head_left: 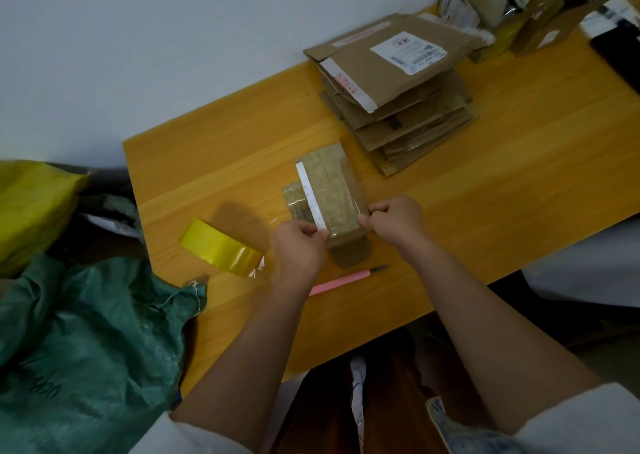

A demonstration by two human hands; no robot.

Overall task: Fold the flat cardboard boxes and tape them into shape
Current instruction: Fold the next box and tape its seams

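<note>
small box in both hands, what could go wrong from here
1. Both hands, left hand and right hand, pinch the near end of the small box, so its far end sits free on the table; it may slide or twist while the tape is pressed down.
2. The pink knife lies just beneath the left forearm, blade tip exposed; a wrist could brush it.
3. The tape roll sits near the table edge and might get knocked off.

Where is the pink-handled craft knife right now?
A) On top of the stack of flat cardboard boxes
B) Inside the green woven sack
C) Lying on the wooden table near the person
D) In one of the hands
C: the pink-handled craft knife lies on the wooden table, while both hands grip the small cardboard box.
</note>
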